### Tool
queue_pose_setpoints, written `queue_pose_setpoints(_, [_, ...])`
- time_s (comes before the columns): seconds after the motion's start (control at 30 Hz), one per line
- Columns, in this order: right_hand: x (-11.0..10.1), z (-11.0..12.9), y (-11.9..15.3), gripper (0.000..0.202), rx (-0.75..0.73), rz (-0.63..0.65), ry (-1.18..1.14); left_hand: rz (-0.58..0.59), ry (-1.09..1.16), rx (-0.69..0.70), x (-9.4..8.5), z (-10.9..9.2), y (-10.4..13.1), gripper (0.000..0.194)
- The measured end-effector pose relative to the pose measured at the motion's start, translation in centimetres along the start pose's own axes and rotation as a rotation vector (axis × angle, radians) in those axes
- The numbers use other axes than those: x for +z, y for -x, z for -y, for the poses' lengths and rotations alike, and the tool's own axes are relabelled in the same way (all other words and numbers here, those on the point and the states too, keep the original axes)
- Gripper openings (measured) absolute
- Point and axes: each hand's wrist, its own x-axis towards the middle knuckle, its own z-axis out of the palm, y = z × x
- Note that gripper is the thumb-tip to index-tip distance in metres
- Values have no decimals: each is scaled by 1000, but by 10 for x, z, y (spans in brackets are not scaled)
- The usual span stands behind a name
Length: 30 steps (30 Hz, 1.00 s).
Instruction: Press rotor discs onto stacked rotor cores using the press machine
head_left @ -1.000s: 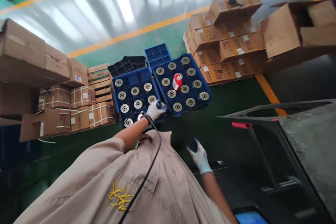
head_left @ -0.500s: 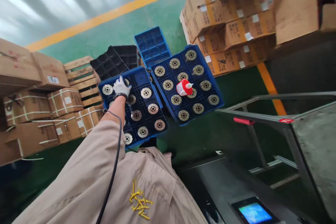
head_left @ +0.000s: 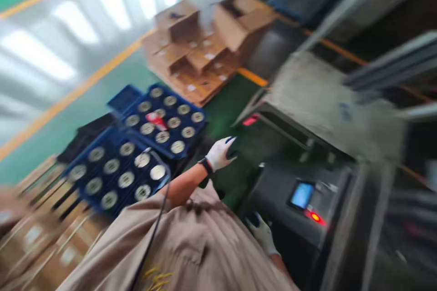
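My left hand [head_left: 221, 153], in a white glove with dark blue fingertips, is stretched out over the dark green floor. Its thumb and fingers are apart and I see nothing between them. Low beside the black machine cabinet [head_left: 273, 195] is my right hand [head_left: 262, 235], gloved the same way and blurred; its fingers look apart, with no object visible in them. To the left of my left hand, a blue tray [head_left: 118, 145] carries several round metal discs [head_left: 126, 179]. A second blue tray [head_left: 201, 123] behind it holds more discs, with a red bottle [head_left: 157, 121] on top.
The cabinet has a lit screen [head_left: 302, 194] and a glowing red button [head_left: 315, 217]. A metal-framed table [head_left: 307, 95] stands at right. Cardboard boxes [head_left: 205, 54] are stacked at the back, with more boxes [head_left: 64, 250] and a wooden pallet [head_left: 44, 177] at left. A black cable hangs by my left arm.
The view has swung to the right. My left hand has left the disc tray and moved right, over the floor. My right hand has come into view beside the cabinet.
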Motion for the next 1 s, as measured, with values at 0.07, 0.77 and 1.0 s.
queue_pose_setpoints(0.07, [-38, -41, 13, 44, 70, -130, -161, 169, -30, 135, 51, -45, -16, 64])
queue_pose_setpoints(0.77, [-417, -294, -97, 86, 889, -1159, -273, 1078, 7, 859, 374, -334, -241, 50])
queue_pose_setpoints(1.0, [-378, -219, -52, 78, 603, -1345, 87, 1485, 544, 394, 421, -391, -235, 87])
